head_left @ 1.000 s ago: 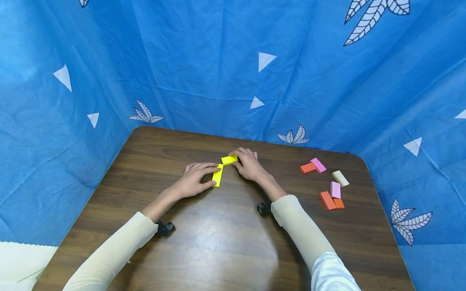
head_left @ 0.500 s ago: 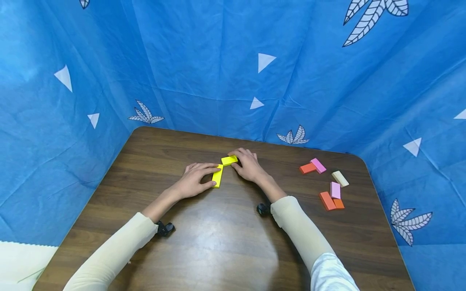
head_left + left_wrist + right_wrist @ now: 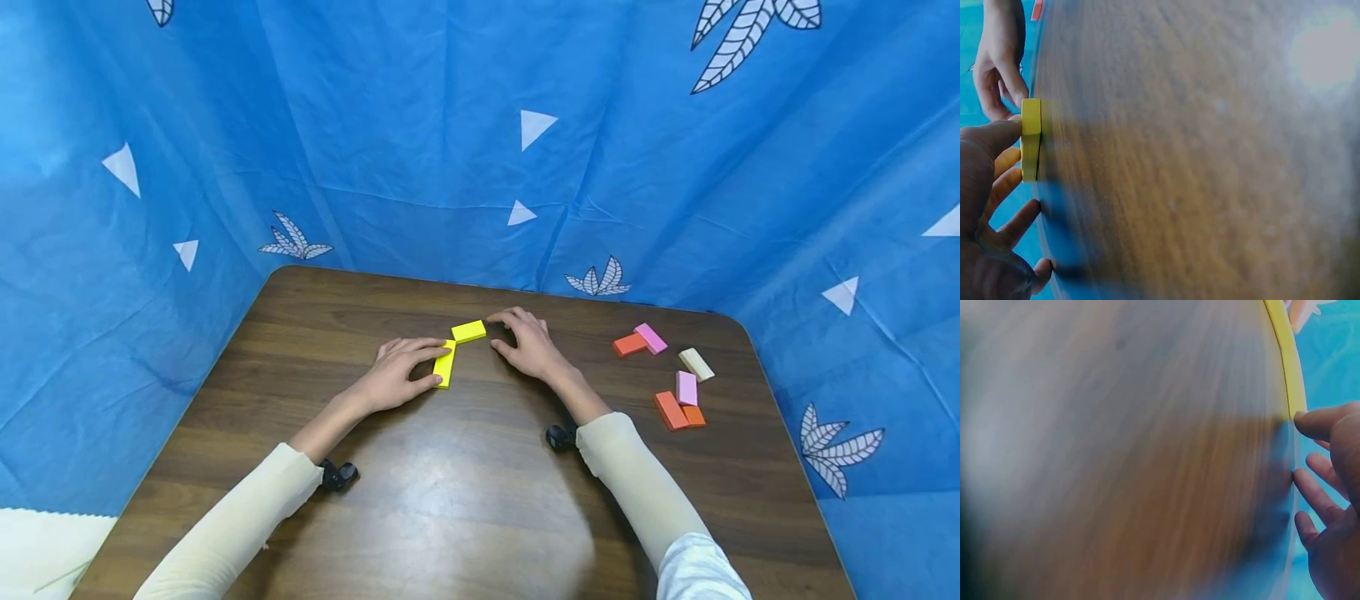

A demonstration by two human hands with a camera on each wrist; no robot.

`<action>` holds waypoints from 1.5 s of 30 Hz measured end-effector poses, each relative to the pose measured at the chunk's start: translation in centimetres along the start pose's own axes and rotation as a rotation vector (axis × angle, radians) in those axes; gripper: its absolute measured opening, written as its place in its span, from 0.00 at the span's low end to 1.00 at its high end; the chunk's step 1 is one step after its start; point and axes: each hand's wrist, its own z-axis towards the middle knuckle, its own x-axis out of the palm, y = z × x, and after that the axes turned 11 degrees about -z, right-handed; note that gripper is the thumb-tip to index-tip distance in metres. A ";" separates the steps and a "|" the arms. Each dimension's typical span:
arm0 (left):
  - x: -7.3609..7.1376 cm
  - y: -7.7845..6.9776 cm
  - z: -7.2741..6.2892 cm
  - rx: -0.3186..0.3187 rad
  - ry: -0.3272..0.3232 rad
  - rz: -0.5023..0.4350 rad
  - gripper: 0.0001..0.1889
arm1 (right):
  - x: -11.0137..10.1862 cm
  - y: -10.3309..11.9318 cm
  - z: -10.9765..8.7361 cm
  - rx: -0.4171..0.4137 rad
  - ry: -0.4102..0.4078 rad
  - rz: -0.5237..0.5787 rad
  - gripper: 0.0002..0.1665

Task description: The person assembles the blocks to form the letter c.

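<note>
Two yellow blocks lie flat on the wooden table, meeting at a corner in the head view. My left hand (image 3: 395, 374) holds the nearer yellow block (image 3: 445, 367) by its ends, thumb at the near end and index finger at the far one. The same hand (image 3: 988, 206) reaches in from the left in its wrist view. Just beyond lies the second yellow block (image 3: 468, 332), with no hand on it. To its right, my right hand (image 3: 529, 348) hovers or rests with relaxed, spread fingers and nothing in them; a small gap parts it from that block.
On the right of the table (image 3: 465, 500) lie a red-orange block (image 3: 630, 345) touching a pink block (image 3: 651, 338), a cream block (image 3: 697, 365), a lilac block (image 3: 686, 388), and two orange blocks, one larger (image 3: 671, 411). A blue curtain (image 3: 420, 150) hangs behind the table.
My right hand has let go of the farther yellow block and moved slightly right. My left hand still holds the nearer one. The head view has shifted a little.
</note>
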 end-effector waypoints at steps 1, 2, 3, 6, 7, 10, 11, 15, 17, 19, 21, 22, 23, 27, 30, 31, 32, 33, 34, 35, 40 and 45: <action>0.0 0.0 0.0 -0.001 -0.002 -0.003 0.29 | -0.2 -0.4 -0.3 0.005 -0.004 0.004 0.26; 0.0 0.0 -0.1 -0.002 -0.003 -0.006 0.29 | -0.4 -0.8 -0.7 0.008 -0.010 0.008 0.25; 0.0 0.0 -0.1 -0.003 -0.004 -0.008 0.29 | -0.6 -1.2 -1.0 0.012 -0.018 0.012 0.25; 0.1 0.1 -0.2 -0.004 -0.004 -0.012 0.29 | -1.3 -2.6 -2.1 0.033 -0.043 0.022 0.24; 0.1 0.2 -0.2 -0.006 -0.004 -0.015 0.29 | -1.6 -3.0 -2.5 0.041 -0.050 0.025 0.24; 0.2 0.3 -0.1 -0.003 -0.004 -0.016 0.29 | -2.4 -4.4 -3.6 0.065 -0.069 0.039 0.23; 0.2 0.3 -0.1 -0.003 -0.004 -0.016 0.29 | -2.7 -4.8 -4.0 0.074 -0.071 0.040 0.23; 0.2 0.3 0.0 0.001 -0.001 -0.010 0.29 | -3.7 -6.1 -5.7 0.095 -0.089 0.031 0.23; 0.1 0.2 0.0 0.001 0.002 -0.008 0.30 | -4.3 -6.5 -6.6 0.105 -0.095 0.018 0.23; 0.1 0.1 0.0 0.002 0.005 -0.004 0.30 | -4.8 -7.0 -7.3 0.115 -0.102 0.009 0.23; 0.0 0.1 0.0 0.001 0.008 -0.002 0.30 | -5.3 -7.6 -8.0 0.129 -0.103 0.002 0.23; 0.0 0.1 0.0 -0.001 0.008 -0.002 0.30 | -5.5 -7.9 -8.3 0.136 -0.104 -0.001 0.23; 0.1 0.1 -0.1 -0.003 0.009 -0.003 0.30 | -5.7 -8.2 -8.6 0.143 -0.105 -0.004 0.23; 0.1 0.2 -0.1 -0.010 0.013 -0.013 0.30 | -6.5 -9.5 -9.7 0.175 -0.118 -0.023 0.23; 0.2 0.3 -0.1 -0.011 0.011 -0.016 0.30 | -7.1 -10.6 -10.4 0.192 -0.137 -0.034 0.23; 0.2 0.3 -0.1 -0.011 0.009 -0.015 0.30 | -7.3 -10.9 -10.6 0.195 -0.144 -0.037 0.23; 0.2 0.3 -0.1 -0.012 0.008 -0.012 0.30 | -7.5 -11.3 -10.8 0.198 -0.150 -0.039 0.23; 0.2 0.3 -0.1 -0.012 0.005 -0.010 0.30 | -7.7 -11.7 -11.0 0.200 -0.153 -0.043 0.23; 0.2 0.3 -0.1 -0.012 0.003 -0.009 0.30 | -7.8 -12.0 -11.2 0.204 -0.156 -0.050 0.22; 0.2 0.4 -0.1 -0.010 0.003 -0.008 0.30 | -8.0 -12.4 -11.4 0.210 -0.160 -0.058 0.22; 0.2 0.4 0.0 -0.001 0.008 -0.017 0.30 | -8.7 -13.8 -12.5 0.258 -0.152 -0.078 0.22; 0.1 0.4 0.1 -0.006 0.007 -0.012 0.30 | -9.2 -14.7 -12.8 0.290 -0.122 -0.062 0.27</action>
